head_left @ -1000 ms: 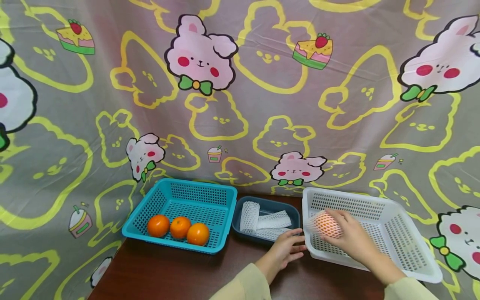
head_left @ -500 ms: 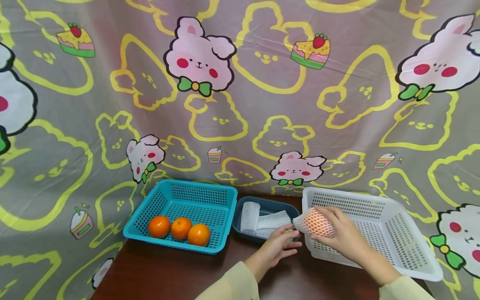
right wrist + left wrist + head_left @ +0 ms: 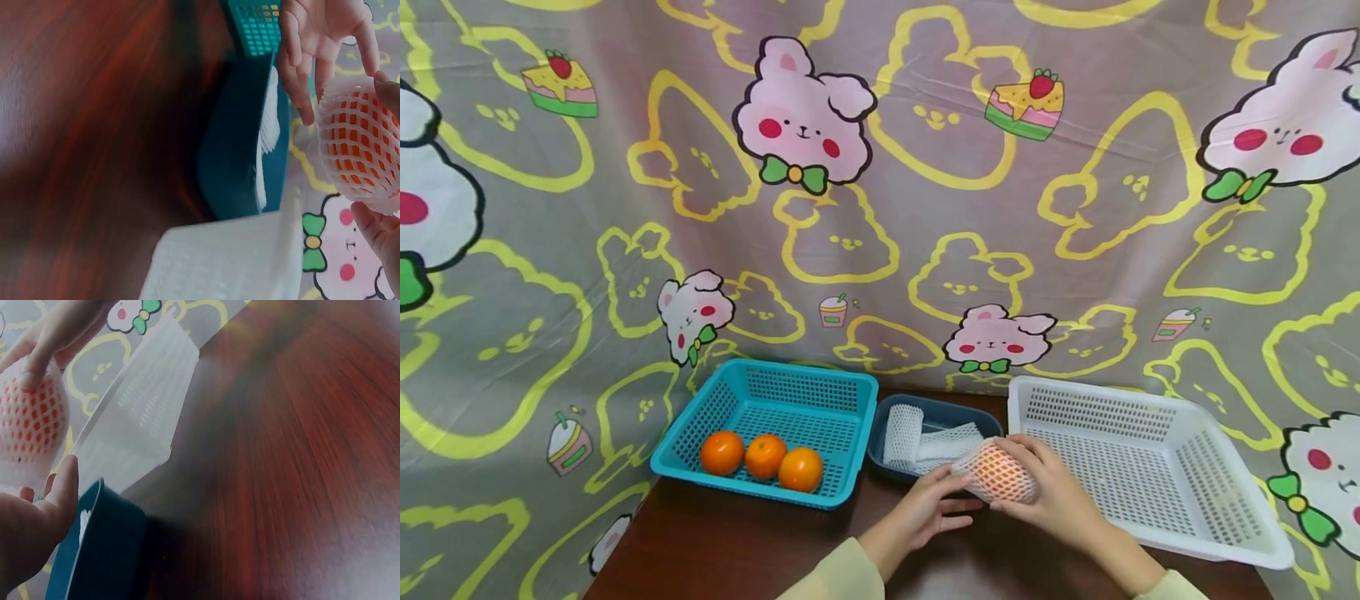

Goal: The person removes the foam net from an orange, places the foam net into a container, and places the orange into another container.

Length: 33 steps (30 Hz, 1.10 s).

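Note:
My right hand (image 3: 1056, 492) grips an orange wrapped in a white foam net (image 3: 1000, 472), thumb below and fingers over the top. It is held up in front of the dark blue tray (image 3: 880, 454). At the netted orange's left end is my left hand (image 3: 925, 510), its fingers loosely extended and the fingertips right at the net's edge. In the right wrist view the left hand's fingers (image 3: 294, 69) are spread beside the net's gathered rim. Several white foam nets (image 3: 901, 433) lie in the tray.
On the left stands a turquoise basket (image 3: 662, 460) holding bare oranges (image 3: 766, 456) in a row. A white basket (image 3: 1273, 550) stands to the right. All rest on a dark brown table (image 3: 760, 550) before a patterned curtain (image 3: 880, 208).
My right hand has carried the netted orange left, from over the white basket to in front of the tray. My left hand has shifted left and down, and now meets the net's end.

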### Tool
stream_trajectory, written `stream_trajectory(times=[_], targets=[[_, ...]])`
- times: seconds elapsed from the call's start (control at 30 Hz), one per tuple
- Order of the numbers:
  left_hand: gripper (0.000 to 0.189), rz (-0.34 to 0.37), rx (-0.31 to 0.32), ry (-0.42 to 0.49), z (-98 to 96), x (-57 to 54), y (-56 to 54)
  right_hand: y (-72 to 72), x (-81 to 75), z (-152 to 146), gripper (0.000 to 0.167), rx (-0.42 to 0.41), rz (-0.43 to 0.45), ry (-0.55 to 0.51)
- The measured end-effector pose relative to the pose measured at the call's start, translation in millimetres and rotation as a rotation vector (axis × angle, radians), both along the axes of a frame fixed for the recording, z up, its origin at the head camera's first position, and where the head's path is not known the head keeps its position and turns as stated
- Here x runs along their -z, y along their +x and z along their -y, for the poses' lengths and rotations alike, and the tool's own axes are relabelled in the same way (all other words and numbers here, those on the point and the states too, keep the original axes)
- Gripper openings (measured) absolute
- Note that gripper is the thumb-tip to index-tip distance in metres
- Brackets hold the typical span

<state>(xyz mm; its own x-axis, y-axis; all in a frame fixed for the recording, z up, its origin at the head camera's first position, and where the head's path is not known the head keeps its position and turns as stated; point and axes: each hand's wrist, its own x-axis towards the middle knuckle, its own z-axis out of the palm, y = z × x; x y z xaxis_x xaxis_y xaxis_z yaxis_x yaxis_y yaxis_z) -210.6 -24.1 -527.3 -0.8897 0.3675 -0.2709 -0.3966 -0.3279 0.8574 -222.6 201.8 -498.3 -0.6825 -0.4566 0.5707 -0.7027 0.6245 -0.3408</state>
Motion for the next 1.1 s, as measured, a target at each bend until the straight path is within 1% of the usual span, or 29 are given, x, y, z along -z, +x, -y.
stream_trajectory(times=[0.2,0.33,0.47,0.6,0.7,0.8,0.93,1.1], targets=[[0.058,0.005,-0.064,-0.01,16.5,7.0,3.8,5.8,15.1,14.4,0.086,-0.023,0.021,0.013],[0.056,0.003,-0.085,-0.04,24.8,17.1,6.3,10.7,24.0,24.1,0.087,-0.045,0.035,0.024],[0.051,0.012,-0.086,-0.08,32.5,30.9,9.5,13.7,33.8,29.7,0.086,-0.076,0.049,0.026],[0.05,0.039,-0.084,-0.125,40.8,39.5,11.3,17.6,44.3,34.1,0.085,-0.097,0.08,0.024],[0.052,0.05,-0.081,-0.157,45.4,43.6,11.8,20.6,52.1,36.9,0.084,-0.101,0.103,0.032],[0.052,0.042,-0.078,-0.183,48.4,47.2,12.4,21.7,59.2,39.1,0.083,-0.108,0.127,0.044],[0.051,0.034,-0.08,-0.197,51.0,50.8,13.1,21.6,65.9,41.6,0.083,-0.125,0.166,0.047],[0.053,0.041,-0.082,-0.2,53.0,53.6,14.0,22.8,74.0,44.0,0.086,-0.156,0.204,0.048]])
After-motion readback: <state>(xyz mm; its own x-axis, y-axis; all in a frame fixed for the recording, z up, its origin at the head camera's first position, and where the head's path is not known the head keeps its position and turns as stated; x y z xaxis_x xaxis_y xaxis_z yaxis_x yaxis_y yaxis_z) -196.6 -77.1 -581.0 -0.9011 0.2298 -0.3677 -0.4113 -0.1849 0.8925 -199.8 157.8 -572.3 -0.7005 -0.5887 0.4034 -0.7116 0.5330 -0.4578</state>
